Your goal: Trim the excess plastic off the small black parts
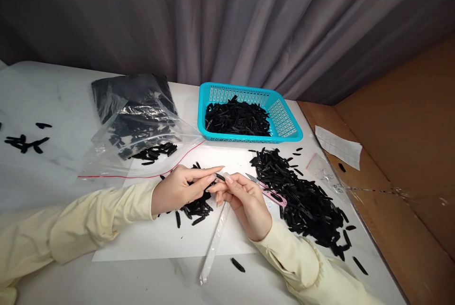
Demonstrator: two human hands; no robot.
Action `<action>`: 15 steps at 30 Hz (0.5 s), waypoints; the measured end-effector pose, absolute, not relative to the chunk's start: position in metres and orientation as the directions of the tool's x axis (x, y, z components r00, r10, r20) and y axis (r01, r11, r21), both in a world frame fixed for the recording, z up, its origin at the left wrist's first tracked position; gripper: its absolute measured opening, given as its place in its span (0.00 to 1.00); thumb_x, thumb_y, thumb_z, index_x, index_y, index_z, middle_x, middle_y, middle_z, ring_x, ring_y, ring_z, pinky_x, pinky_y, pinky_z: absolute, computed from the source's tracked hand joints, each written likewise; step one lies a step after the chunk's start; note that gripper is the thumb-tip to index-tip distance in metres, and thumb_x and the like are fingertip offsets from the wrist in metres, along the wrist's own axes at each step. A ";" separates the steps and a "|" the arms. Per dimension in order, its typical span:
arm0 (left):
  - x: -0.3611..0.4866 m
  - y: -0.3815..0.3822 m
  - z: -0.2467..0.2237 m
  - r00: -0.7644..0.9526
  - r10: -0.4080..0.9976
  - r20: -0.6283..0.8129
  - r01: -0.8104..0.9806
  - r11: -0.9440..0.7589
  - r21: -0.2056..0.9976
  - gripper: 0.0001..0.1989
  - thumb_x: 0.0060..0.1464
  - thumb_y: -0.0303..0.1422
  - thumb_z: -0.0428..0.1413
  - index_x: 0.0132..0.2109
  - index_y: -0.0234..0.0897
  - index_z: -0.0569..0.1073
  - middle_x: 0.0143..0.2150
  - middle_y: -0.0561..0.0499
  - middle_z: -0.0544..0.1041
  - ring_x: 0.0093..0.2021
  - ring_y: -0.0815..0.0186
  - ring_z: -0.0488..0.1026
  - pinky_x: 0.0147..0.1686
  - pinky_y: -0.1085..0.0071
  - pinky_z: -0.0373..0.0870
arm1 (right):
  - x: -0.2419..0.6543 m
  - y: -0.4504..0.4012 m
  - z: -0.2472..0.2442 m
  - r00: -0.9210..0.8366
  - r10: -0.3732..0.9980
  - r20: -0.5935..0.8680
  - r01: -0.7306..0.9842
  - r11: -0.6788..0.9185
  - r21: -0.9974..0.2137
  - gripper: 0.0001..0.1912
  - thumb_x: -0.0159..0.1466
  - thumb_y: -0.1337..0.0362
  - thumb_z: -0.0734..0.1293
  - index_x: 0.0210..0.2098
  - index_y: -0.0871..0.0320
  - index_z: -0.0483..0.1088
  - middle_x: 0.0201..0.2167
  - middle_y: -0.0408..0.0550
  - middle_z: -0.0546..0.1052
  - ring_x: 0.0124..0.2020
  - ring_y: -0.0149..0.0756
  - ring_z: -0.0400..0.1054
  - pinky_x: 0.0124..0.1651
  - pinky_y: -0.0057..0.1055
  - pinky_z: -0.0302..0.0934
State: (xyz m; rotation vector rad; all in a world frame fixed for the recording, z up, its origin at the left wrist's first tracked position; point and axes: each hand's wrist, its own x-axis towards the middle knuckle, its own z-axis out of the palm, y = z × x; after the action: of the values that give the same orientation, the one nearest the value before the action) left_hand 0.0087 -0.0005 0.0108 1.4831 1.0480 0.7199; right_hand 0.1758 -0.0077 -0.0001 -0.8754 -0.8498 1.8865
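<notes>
My left hand (186, 186) and my right hand (247, 200) meet over a white sheet of paper (142, 238). Between their fingertips they pinch a small, slim black piece (220, 177), its exact kind unclear. Beneath the left hand is a loose heap of similar black pieces (197, 207), partly hidden. A long white stick in a clear wrapper (215, 243) runs from below the right hand toward the front; whether the hand touches it I cannot tell. Just right of that hand lies a pink-handled cutting tool (272, 192), its pointed blade toward the fingers.
A blue basket (289, 132) of black pieces stands at the back. To its left lies a zip bag (106, 153) beside black packaging (135, 91). A big pile of black pieces (302, 200) spreads on the right. Cardboard (398, 153) borders the table's right side.
</notes>
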 end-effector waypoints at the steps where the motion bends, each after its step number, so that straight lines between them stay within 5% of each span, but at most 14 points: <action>1: 0.009 -0.001 0.011 0.419 0.901 -0.114 0.220 0.021 0.975 0.23 0.57 0.34 0.47 0.56 0.25 0.67 0.12 0.62 0.53 0.12 0.77 0.50 0.11 0.79 0.49 | 0.176 -0.008 -0.001 -0.381 0.895 -0.234 -0.417 -0.392 -0.820 0.10 0.57 0.59 0.67 0.26 0.59 0.68 0.27 0.48 0.79 0.23 0.30 0.67 0.30 0.30 0.62; 15: 0.009 0.000 0.009 0.415 0.907 -0.072 0.213 -0.020 0.977 0.22 0.56 0.33 0.48 0.55 0.24 0.68 0.12 0.61 0.56 0.12 0.77 0.50 0.10 0.79 0.49 | 0.177 -0.007 0.000 -0.383 0.899 -0.212 -0.414 -0.372 -0.831 0.08 0.58 0.60 0.67 0.28 0.59 0.70 0.24 0.46 0.78 0.23 0.30 0.66 0.30 0.30 0.61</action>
State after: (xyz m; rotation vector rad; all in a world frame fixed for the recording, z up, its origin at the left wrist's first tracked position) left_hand 0.0086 -0.0002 0.0094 1.5160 1.0383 0.7530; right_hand 0.1765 -0.0068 -0.0002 -0.8568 -0.8770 1.8749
